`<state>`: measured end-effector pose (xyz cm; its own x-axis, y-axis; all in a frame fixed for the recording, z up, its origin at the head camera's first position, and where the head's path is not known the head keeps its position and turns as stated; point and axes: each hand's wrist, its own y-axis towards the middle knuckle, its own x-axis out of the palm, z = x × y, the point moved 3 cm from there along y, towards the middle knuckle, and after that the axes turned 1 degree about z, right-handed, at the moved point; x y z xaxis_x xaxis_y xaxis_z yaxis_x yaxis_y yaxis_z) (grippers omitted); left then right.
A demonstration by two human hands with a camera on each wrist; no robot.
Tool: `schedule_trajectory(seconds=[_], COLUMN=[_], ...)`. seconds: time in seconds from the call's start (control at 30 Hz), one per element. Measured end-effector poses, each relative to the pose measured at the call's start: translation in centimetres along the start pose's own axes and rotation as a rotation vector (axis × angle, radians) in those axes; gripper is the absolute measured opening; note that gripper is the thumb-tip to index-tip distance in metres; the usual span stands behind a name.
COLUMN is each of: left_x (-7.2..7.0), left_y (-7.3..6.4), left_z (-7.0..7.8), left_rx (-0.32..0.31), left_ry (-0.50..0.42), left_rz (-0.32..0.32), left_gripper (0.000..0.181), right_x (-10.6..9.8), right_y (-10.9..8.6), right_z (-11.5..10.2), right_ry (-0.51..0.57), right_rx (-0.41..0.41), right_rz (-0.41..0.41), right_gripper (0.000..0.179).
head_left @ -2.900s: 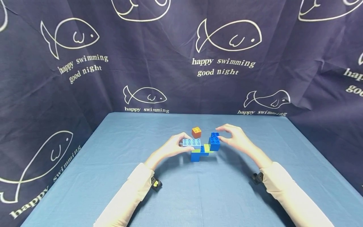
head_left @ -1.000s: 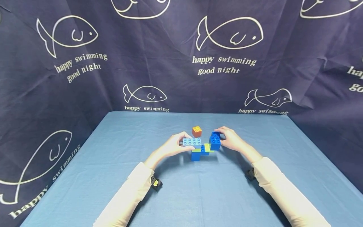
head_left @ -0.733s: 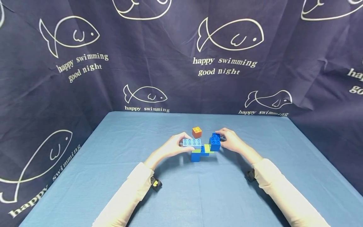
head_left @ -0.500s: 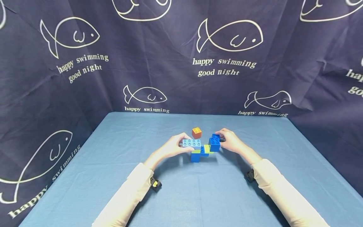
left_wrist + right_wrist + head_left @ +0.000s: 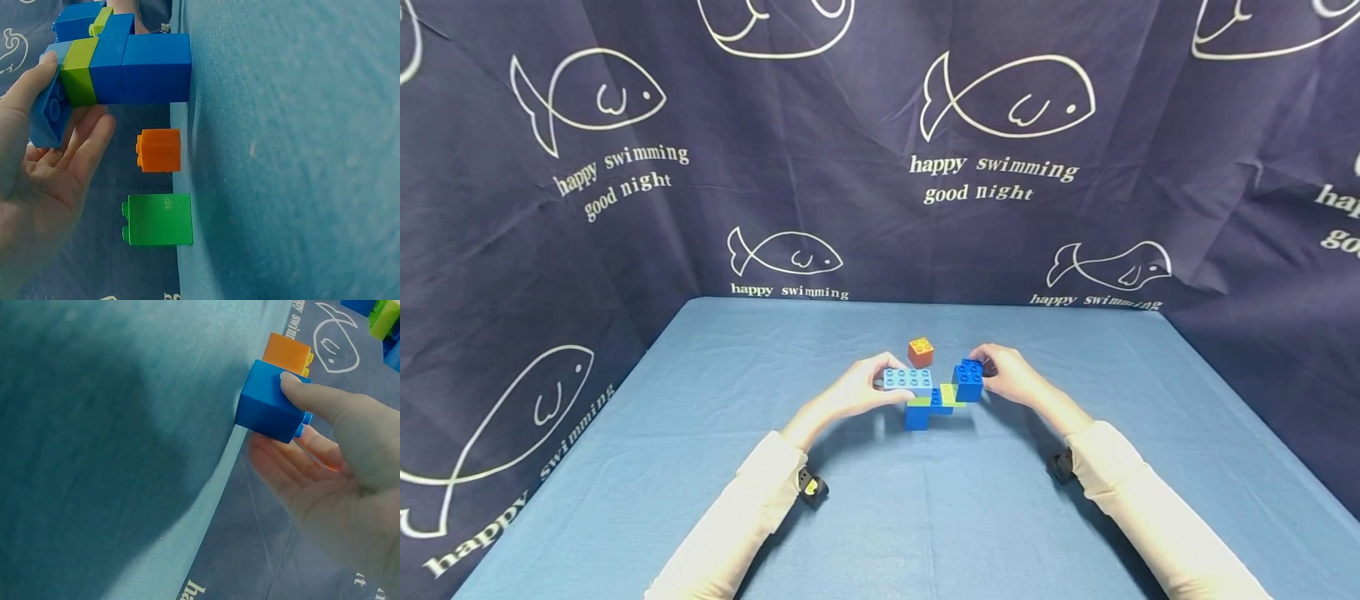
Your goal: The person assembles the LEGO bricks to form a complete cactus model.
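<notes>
In the head view my left hand (image 5: 853,390) grips a light blue eight-stud brick (image 5: 907,382), thumb in front and fingers behind. That brick tops a joined brick build: a lime brick (image 5: 79,72) sits under it, with dark blue bricks (image 5: 156,67) below. A lime arm (image 5: 951,393) of the build carries a dark blue brick (image 5: 967,386) on the right. Behind this, my right hand (image 5: 1011,375) pinches a separate blue brick (image 5: 269,400) between thumb and fingers, low at the table; the build partly hides it in the head view.
An orange brick (image 5: 921,352) with studs up stands on the blue tabletop (image 5: 880,508), beyond the build. A green brick (image 5: 159,219) shows in the left wrist view, hidden in the head view. A dark fish-print curtain (image 5: 880,167) rises behind the table.
My right hand, earlier spread beside the blue brick behind the build, has closed in and taken hold of it. That brick has shifted slightly toward me. The left hand stays put.
</notes>
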<state>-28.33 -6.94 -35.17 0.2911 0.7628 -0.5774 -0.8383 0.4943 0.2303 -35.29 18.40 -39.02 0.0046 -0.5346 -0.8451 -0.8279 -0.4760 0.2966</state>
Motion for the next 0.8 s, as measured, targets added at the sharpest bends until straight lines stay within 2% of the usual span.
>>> schedule_trajectory(seconds=[0.1, 0.33, 0.57, 0.8], left_x=[0.0, 1.0, 1.1, 1.1], left_y=[0.1, 1.5, 1.4, 1.4], left_z=[0.0, -3.9, -3.9, -3.9], left_rx=[0.000, 0.010, -0.001, 0.004], left_ry=[-0.001, -0.016, -0.032, -0.016], left_rz=[0.001, 0.010, -0.001, 0.030], left_gripper=[0.030, 0.031, 0.032, 0.033], right_x=[-0.1, -0.2, -0.4, -1.1], right_y=[0.0, 0.0, -0.1, -0.2], right_z=[0.0, -0.2, -0.5, -0.8], right_ry=[-0.001, 0.008, -0.004, -0.023], right_rx=[-0.002, -0.001, -0.004, 0.018], right_rz=[-0.001, -0.011, -0.004, 0.004], right_gripper=[0.028, 0.027, 0.028, 0.035])
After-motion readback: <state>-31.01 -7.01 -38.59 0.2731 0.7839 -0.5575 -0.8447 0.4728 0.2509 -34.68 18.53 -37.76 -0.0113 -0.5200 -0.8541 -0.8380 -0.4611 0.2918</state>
